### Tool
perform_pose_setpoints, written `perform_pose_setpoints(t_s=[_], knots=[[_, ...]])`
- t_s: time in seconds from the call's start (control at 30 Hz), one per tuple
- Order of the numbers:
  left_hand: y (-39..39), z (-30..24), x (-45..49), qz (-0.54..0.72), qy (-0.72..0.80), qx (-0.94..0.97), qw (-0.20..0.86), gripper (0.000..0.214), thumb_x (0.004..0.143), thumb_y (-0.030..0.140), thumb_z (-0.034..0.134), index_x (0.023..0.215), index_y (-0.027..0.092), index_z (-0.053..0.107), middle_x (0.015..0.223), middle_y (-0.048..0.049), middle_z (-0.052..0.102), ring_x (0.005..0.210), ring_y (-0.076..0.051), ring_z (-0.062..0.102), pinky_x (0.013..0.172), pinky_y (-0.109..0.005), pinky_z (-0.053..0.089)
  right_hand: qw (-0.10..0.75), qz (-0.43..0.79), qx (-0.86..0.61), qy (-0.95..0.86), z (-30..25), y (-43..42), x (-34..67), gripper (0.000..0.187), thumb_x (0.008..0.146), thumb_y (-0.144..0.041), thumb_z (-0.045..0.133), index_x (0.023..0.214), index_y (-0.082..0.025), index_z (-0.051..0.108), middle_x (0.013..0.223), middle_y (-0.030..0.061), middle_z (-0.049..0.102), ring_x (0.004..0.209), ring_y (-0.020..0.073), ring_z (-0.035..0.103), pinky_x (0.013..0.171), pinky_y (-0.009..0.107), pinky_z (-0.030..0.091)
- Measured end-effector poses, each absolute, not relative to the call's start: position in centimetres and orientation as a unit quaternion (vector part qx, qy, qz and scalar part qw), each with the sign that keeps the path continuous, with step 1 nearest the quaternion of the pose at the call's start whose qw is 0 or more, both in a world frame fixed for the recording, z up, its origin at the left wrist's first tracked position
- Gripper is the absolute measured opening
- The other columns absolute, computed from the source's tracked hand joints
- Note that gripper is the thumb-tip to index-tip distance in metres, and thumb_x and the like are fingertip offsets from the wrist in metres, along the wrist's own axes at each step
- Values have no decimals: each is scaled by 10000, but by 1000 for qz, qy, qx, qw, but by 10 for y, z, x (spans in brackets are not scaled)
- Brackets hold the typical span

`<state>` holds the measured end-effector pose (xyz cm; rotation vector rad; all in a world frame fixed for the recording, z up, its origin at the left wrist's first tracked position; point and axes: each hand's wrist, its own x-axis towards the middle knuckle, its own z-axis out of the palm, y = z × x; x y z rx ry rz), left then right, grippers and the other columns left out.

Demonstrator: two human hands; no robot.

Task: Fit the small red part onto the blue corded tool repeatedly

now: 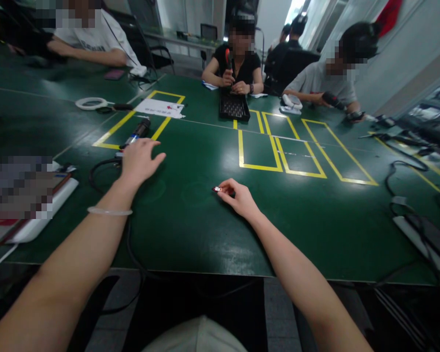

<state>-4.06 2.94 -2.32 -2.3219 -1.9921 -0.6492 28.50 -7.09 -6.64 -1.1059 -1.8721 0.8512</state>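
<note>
My left hand (pixel 139 159) reaches forward over the green table (pixel 190 230), its thumb apart from the fingers. Just beyond its fingertips lies a dark cylindrical tool (pixel 141 128) with a silver and blue section. Whether the fingers touch it is hard to tell. Closer to the middle, my right hand (pixel 238 195) is closed in a pinch, low over the tabletop. Between its thumb and fingers sticks out a small red and white piece (pixel 217 189), too small to name.
Yellow tape outlines (pixel 260 167) mark the tabletop. A white paper sheet (pixel 161 108) and a white-rimmed magnifying glass (pixel 91 103) lie beyond my left hand. Devices (pixel 40 227) are stacked at left; black cables (pixel 390 183) run at right. Opposite, a person sits behind a black tray (pixel 234 107).
</note>
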Motion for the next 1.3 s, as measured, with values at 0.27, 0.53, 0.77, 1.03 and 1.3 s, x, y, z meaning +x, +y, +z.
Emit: perform_pose_setpoints(t_s=[0.27,0.53,0.77,1.03,1.3], knots=[[56,-33,-140,-67,-766,-638,-37,822,909,691,539,1489,115,454,1418,-152,531,1127,-306,528,935,-403,457,374,344,-452,-733,-68,-69,285,161,885,-329,646,972,-194,642,819,13,669,705,139,586,706,274,476],[54,-33,-120,-88,-737,-669,-30,801,845,646,664,1440,121,551,1183,-115,647,947,-246,551,834,-334,465,384,352,-445,-728,-71,-67,285,180,861,-342,664,945,-190,617,784,1,638,678,131,569,691,269,468],[33,-34,-59,-93,-680,-726,-29,771,828,635,649,1428,156,575,1314,-181,601,1094,-355,616,867,-411,494,386,352,-451,-724,-70,-67,285,182,846,-346,673,922,-202,592,767,-7,634,679,134,575,695,273,471],[-3,-42,19,-133,-538,-827,-93,700,824,562,653,1395,167,562,1339,-144,577,1164,-316,611,977,-389,490,387,349,-451,-725,-70,-66,286,174,849,-344,671,910,-206,585,771,-6,627,679,139,582,697,281,478],[-43,-41,67,-151,-446,-869,-156,624,832,444,656,1386,186,531,1363,-127,564,1208,-306,589,981,-398,506,359,334,-459,-741,-70,-67,288,170,842,-329,676,866,-211,556,722,-24,615,643,133,565,662,271,458]])
